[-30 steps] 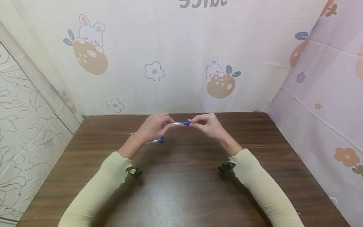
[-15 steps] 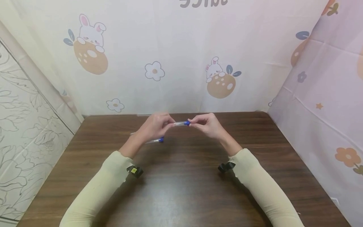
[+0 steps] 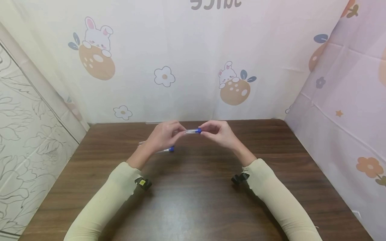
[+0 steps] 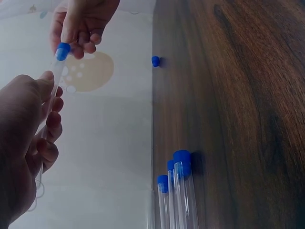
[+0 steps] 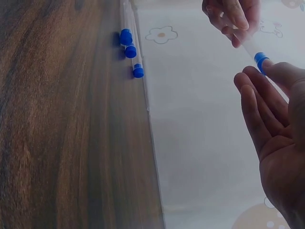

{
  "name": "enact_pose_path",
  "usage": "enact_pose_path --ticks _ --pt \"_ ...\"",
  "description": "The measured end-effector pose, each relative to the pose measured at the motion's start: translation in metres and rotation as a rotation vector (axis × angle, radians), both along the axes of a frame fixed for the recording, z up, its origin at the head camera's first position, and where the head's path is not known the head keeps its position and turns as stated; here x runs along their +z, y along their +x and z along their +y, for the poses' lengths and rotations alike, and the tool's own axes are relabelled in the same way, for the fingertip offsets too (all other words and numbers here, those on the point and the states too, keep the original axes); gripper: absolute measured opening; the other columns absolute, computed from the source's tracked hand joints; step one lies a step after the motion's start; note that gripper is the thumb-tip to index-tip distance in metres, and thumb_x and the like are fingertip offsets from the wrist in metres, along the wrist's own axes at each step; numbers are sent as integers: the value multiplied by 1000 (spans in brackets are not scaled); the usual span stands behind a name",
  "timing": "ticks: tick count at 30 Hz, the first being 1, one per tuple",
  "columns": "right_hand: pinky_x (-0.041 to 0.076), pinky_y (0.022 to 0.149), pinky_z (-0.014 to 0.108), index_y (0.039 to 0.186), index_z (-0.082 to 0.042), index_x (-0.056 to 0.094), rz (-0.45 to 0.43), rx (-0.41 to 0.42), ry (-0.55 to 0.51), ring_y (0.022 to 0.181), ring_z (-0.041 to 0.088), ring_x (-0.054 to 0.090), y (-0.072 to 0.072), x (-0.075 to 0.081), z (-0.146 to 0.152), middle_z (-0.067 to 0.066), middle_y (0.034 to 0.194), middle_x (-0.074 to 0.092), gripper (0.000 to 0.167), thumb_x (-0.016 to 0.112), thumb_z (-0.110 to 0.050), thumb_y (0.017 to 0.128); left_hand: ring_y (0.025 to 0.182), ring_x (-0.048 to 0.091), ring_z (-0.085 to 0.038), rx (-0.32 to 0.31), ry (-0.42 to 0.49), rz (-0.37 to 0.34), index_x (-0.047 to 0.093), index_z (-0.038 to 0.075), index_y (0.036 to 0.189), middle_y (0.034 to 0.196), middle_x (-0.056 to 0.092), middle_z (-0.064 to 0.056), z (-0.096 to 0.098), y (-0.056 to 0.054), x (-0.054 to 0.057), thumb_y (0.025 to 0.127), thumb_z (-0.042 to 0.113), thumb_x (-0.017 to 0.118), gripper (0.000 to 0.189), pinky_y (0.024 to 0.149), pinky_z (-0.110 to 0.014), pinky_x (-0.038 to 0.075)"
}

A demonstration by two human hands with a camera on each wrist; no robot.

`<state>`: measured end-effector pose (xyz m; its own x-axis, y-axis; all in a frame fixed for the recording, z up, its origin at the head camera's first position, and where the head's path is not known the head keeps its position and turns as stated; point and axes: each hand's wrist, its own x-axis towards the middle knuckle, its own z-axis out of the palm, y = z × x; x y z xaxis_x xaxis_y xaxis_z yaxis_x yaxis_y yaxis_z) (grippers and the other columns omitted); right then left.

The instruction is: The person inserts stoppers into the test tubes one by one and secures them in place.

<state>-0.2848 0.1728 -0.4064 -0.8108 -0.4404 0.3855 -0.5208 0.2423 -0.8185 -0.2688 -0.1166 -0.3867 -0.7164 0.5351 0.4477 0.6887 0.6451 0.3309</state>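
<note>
A clear test tube (image 3: 190, 131) is held level above the back part of the table, its blue cap (image 4: 63, 51) pointing right. My left hand (image 3: 164, 135) grips the tube's body between thumb and curled fingers. At the other end, my right hand (image 3: 221, 134) pinches the cap; its thumb (image 5: 281, 74) presses the cap end, and other fingers stand away from it. Below my left hand lie several capped test tubes (image 4: 186, 200), seen by their blue caps (image 5: 126, 37) in the right wrist view. My left hand and wrist partly hide them in the head view.
A separate small blue cap (image 4: 155, 61) sits near the back edge of the brown wooden table (image 3: 187, 201). One clear tube (image 3: 153, 122) lies along that edge at the left. A printed curtain (image 3: 193, 67) hangs right behind the table.
The thumb and index finger of my right hand have parted slightly around the cap, so more of it shows. My left hand and the tube stay about where they were.
</note>
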Motion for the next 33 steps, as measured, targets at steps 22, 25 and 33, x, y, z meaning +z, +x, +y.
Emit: enact_pose_path --ticks 22,25,33 --pt "69 85 25 130 6 77 0 22 -7 101 7 84 -5 0 18 29 121 83 29 78 2 102 75 67 -16 1 31 50 83 10 116 106 81 -6 -16 0 -2 105 22 80 17 73 -33 59" --pt "69 86 24 130 4 77 8 3 11 105 22 86 -3 1 24 25 122 84 28 78 0 103 73 66 -17 9 31 53 83 9 115 104 80 -6 -21 0 -2 103 19 82 15 71 -32 57" --pt "68 84 22 129 7 77 30 -30 25 102 15 86 -5 -2 40 27 121 84 26 77 -1 104 78 72 -19 32 51 42 83 10 115 109 82 -7 -31 1 -2 104 21 81 16 73 -34 61"
